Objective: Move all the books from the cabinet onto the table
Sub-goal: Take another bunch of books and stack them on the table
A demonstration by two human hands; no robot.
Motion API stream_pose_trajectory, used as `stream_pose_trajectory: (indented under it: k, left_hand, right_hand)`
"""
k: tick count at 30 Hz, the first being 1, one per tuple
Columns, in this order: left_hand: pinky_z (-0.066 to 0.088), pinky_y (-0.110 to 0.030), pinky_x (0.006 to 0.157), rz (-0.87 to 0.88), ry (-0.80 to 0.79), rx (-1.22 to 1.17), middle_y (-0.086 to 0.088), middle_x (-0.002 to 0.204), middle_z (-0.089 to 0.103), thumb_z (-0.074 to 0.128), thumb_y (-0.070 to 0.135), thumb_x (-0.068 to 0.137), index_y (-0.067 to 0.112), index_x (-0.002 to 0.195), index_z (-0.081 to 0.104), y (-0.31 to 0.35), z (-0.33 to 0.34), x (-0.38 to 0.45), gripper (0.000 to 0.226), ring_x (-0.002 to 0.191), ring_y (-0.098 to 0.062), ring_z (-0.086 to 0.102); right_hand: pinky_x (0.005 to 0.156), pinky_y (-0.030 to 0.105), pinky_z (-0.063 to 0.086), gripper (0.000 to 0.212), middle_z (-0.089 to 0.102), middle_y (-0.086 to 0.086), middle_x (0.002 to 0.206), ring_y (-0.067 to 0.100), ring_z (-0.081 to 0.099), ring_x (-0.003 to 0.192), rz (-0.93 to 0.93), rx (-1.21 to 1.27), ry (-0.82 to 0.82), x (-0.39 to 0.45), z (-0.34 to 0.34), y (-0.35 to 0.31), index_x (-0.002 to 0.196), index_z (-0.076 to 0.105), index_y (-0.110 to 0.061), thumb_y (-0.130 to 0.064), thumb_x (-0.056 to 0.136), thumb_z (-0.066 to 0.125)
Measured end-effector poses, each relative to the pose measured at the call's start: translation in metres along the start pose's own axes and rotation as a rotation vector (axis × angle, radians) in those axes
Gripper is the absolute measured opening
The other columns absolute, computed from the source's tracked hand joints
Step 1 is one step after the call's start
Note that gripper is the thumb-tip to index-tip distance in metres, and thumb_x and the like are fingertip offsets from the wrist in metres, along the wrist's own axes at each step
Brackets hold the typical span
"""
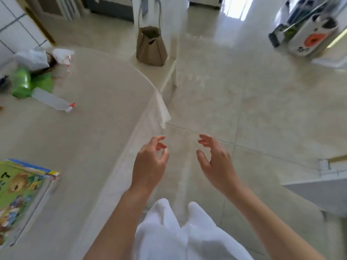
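Observation:
A stack of picture books (22, 196) with a green lion cover on top lies at the near left of the round table (97, 139), which has a pale cloth over it. My left hand (150, 164) hovers just past the table's right edge with its fingers loosely curled, holding nothing. My right hand (216, 162) is held out beside it over the floor, fingers relaxed and spread, also holding nothing. Only a pale corner of furniture (319, 192) shows at the right edge; I cannot tell whether it is the cabinet.
On the table's far left lie a spray bottle (52, 101), a green pack (22, 83) and white bags (33, 59). A brown bag (151, 46) sits on a white chair (169, 72) behind the table. A patterned bag (308, 29) stands at the upper right. Tiled floor (244, 102) lies ahead.

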State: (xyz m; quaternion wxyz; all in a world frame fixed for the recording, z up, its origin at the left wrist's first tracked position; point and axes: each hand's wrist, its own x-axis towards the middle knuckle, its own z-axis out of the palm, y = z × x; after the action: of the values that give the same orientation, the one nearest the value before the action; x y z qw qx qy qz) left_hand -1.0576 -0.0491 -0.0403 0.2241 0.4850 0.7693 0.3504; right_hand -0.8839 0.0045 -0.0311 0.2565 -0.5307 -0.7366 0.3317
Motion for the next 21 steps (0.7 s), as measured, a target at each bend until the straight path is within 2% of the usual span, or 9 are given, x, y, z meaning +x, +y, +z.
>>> stream_pose_trajectory:
  k: [3,6,11,16,19,21]
  left_hand:
    - [0.051,-0.032,0.085,0.094,-0.097,0.013,0.009,0.093,0.069,0.063,0.015,0.086,0.022,0.119,0.059,0.047,0.063,-0.005,0.033,0.089,-0.011,0.064]
    - [0.048,-0.021,0.08,0.173,-0.187,-0.005,0.009,0.092,0.069,0.064,0.014,0.086,0.021,0.119,0.06,0.089,0.118,-0.015,0.034,0.085,-0.006,0.063]
    - [0.052,-0.024,0.08,0.331,-0.407,-0.018,0.01,0.091,0.068,0.065,0.015,0.087,0.02,0.12,0.061,0.152,0.207,-0.034,0.033,0.086,-0.008,0.065]
    - [0.052,-0.029,0.083,0.452,-0.634,-0.011,0.01,0.09,0.069,0.065,0.014,0.086,0.021,0.118,0.062,0.211,0.291,-0.053,0.033,0.087,-0.01,0.065]
    - [0.053,-0.032,0.082,0.527,-0.783,-0.011,0.01,0.089,0.068,0.065,0.012,0.086,0.022,0.116,0.062,0.251,0.344,-0.068,0.032,0.086,-0.011,0.064]
    - [0.052,-0.034,0.084,0.549,-0.837,-0.019,0.013,0.087,0.066,0.065,0.01,0.085,0.024,0.115,0.062,0.272,0.372,-0.073,0.033,0.086,-0.012,0.063]
  right_hand:
    - [0.086,0.014,0.036,0.04,0.064,0.001,0.112,0.014,0.06,0.105,0.093,-0.009,0.088,-0.019,-0.054,0.052,0.127,0.053,-0.011,-0.007,0.087,0.06]
    - [0.089,0.016,0.037,0.04,0.063,0.001,0.111,0.015,0.06,0.105,0.166,-0.019,0.173,-0.039,-0.101,0.094,0.126,0.053,-0.01,-0.007,0.087,0.06]
    - [0.094,0.019,0.038,0.039,0.061,-0.001,0.114,0.011,0.056,0.109,0.35,-0.021,0.342,-0.08,-0.171,0.157,0.128,0.051,-0.012,-0.011,0.09,0.057]
    - [0.092,0.011,0.034,0.037,0.058,-0.003,0.118,0.007,0.053,0.112,0.562,0.017,0.513,-0.124,-0.23,0.208,0.129,0.049,-0.015,-0.014,0.093,0.054]
    - [0.086,-0.001,0.03,0.037,0.057,-0.004,0.118,0.005,0.051,0.11,0.685,0.024,0.65,-0.151,-0.263,0.24,0.129,0.049,-0.017,-0.015,0.093,0.054]
    - [0.086,-0.002,0.03,0.037,0.056,-0.005,0.117,0.004,0.05,0.11,0.739,0.037,0.704,-0.163,-0.28,0.255,0.13,0.048,-0.018,-0.016,0.093,0.054]
